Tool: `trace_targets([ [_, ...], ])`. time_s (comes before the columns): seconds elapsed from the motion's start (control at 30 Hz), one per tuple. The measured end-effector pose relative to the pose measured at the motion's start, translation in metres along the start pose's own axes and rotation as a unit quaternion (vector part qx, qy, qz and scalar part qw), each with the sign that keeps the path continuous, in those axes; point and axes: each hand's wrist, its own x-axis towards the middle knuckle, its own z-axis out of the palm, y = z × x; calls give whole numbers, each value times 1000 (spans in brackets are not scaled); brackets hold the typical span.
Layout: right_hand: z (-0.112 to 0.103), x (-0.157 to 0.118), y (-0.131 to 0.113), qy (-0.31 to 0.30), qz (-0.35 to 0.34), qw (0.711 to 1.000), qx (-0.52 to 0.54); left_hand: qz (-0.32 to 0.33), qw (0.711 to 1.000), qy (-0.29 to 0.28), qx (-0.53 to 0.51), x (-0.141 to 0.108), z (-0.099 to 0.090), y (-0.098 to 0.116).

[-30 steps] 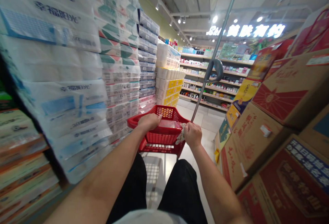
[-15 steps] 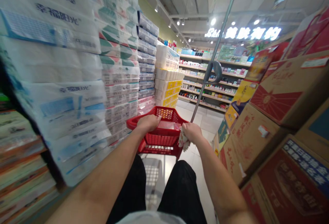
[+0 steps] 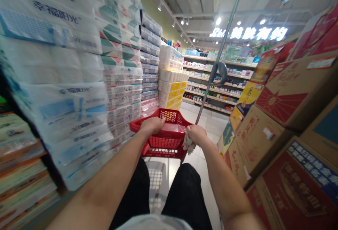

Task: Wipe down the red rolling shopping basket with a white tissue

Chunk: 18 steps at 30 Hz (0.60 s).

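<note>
A red plastic shopping cart (image 3: 164,142) with a perforated basket is right in front of my legs. My left hand (image 3: 152,125) is closed around its near rim, left of the middle. At the near right corner, my right hand (image 3: 196,135) is closed on the rim, with a crumpled patterned cloth (image 3: 189,144) bunched under its fingers. A flat pinkish package (image 3: 173,127) lies inside the basket. Beside my right hand, a slanting metal pole (image 3: 202,109) rises, bearing a grey curved hook (image 3: 223,74). The pole's lower end is hidden.
Tall stacks of wrapped tissue packs (image 3: 76,99) line the left side closely. On the right, cardboard cartons (image 3: 266,128) are piled up. Pale floor tiles (image 3: 208,120) run between them toward shelves of small goods (image 3: 211,85) at the far end.
The stacks and cartons have shifted slightly to the left in view. Both hands keep the same grip on the cart, and the cloth stays under my right hand.
</note>
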Motion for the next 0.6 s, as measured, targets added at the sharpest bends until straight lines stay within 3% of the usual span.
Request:
trace_targets([
  [0.13,13,-9,-7,33,36,999,6,-1,1000,4,-4,-1,0,0],
  [0.27,36,-23,-20,227,106,966,60,1,1000,4,-5,1,1,-2],
  [0.33,39,-26,-23,263,117,954,81,2,1000,2,-4,2,2,-4],
  [0.47,26,-19,-18,165,121,976,74,11,1000,1,0,4,4,-4],
  [0.6,7,-10,-8,35,55,998,6,9,1000,0,1,5,5,-3],
])
